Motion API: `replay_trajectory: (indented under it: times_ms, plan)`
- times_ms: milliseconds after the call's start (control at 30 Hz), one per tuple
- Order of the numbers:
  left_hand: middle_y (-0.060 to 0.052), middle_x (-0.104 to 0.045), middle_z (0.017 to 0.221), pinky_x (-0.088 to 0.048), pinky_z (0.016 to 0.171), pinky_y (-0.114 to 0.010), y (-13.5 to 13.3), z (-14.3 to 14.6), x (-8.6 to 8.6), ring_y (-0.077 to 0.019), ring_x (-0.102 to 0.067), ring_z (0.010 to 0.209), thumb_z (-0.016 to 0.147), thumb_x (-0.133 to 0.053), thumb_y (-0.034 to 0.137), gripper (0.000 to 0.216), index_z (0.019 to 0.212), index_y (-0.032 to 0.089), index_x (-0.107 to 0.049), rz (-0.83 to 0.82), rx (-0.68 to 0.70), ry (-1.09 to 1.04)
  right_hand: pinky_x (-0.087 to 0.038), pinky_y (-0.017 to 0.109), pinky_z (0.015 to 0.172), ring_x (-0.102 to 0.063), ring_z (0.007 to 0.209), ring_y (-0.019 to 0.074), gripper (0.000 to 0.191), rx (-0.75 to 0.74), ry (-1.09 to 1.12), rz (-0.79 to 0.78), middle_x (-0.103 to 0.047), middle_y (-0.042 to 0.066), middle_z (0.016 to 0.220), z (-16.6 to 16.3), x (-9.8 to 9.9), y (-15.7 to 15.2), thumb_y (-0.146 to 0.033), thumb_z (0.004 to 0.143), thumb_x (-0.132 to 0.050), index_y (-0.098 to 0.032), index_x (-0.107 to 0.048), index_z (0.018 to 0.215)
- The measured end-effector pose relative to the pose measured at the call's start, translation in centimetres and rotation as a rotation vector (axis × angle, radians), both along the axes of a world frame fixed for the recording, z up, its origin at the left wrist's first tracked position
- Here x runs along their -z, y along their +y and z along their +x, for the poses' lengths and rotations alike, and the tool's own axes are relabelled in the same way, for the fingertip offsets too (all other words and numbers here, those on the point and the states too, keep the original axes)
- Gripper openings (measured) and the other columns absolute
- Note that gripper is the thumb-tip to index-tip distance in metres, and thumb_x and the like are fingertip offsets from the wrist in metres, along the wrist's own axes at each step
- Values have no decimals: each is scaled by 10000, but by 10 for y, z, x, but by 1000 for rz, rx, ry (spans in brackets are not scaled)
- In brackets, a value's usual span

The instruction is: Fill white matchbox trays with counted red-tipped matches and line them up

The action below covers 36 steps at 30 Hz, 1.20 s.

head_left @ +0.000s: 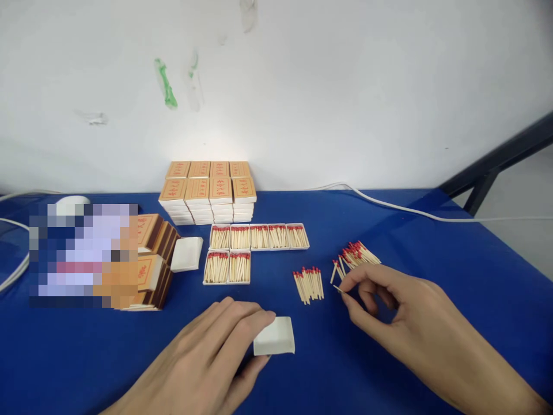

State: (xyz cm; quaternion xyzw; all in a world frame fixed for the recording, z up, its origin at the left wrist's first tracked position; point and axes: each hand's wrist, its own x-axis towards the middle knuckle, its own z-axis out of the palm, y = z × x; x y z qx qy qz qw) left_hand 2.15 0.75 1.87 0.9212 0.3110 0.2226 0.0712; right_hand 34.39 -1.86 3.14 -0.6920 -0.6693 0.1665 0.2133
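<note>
My left hand (216,351) rests on the blue table, fingers closed around the left end of a small white empty matchbox tray (276,337). My right hand (389,305) pinches a single match (338,288) between thumb and forefinger, just below a loose heap of red-tipped matches (356,255). A smaller tidy bunch of matches (308,283) lies between the two hands.
Several filled white trays of matches (258,236) sit in two rows mid-table, with a stack of closed orange matchboxes (208,193) behind them. Outer sleeves (155,259) and an empty white tray (187,253) lie left. A white cable (389,204) runs along the back.
</note>
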Motion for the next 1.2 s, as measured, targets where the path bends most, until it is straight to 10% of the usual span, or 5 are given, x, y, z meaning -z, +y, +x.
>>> replay_trajectory:
  times_ms: [700, 1200]
  plan:
    - [-12, -860, 1276, -654, 1147, -329, -2, -3, 3, -164, -854, 1180, 1263, -377, 323, 331, 1467, 248, -627, 17, 6, -4, -540, 290, 627, -752, 869, 213, 262, 72, 304, 25, -843, 7, 1047, -3, -7, 3, -614, 982, -817, -363, -887, 1004]
    - [-20, -852, 1269, -676, 1100, -329, -1, -2, 0, -169, -858, 1154, 1261, -387, 336, 316, 1459, 252, -618, 6, 0, -14, -440, 350, 617, -596, 661, 192, 574, 140, 217, 1, -721, -2, 737, -8, 4, 13, -840, 952, -731, -301, -788, 762]
